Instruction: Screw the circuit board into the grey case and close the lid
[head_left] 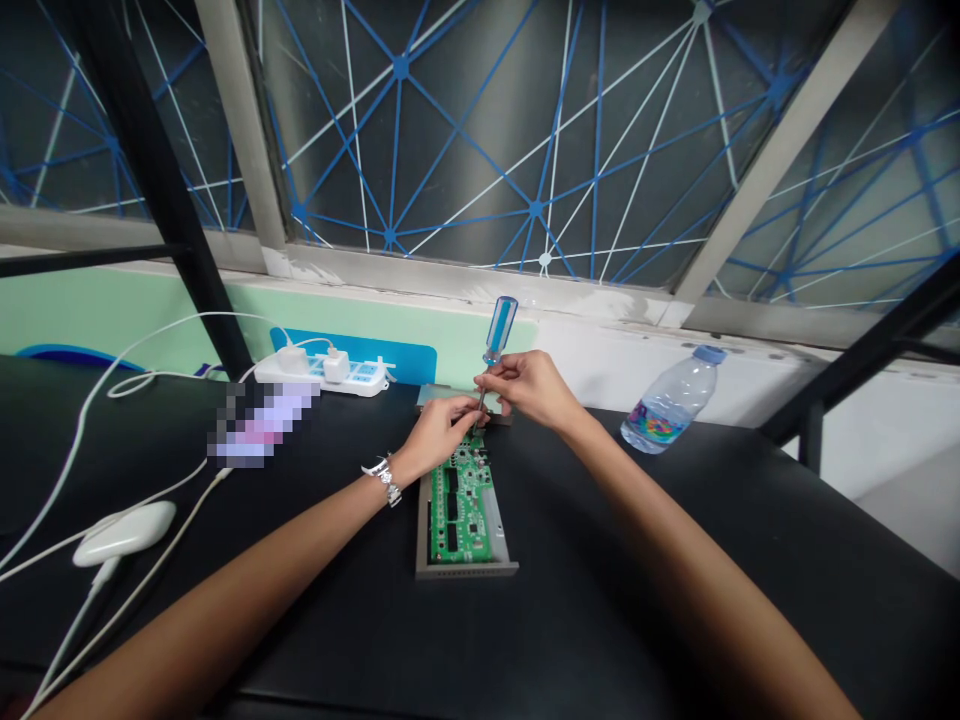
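Note:
A grey open device case (422,520) lies on the black table, with a green circuit board (465,505) inside it. My right hand (529,385) is closed round the shaft of a screwdriver with a clear blue handle (499,330), which stands nearly upright over the board's far end. My left hand (442,430), with a bracelet at the wrist, pinches the lower shaft near the tip, right above the board. The tip itself is hidden by my fingers.
A white power strip (322,372) with plugged chargers and white cables sits at the back left. A white oval device (124,532) lies at the left. A plastic water bottle (671,400) lies on its side at the right. Black frame bars cross both sides.

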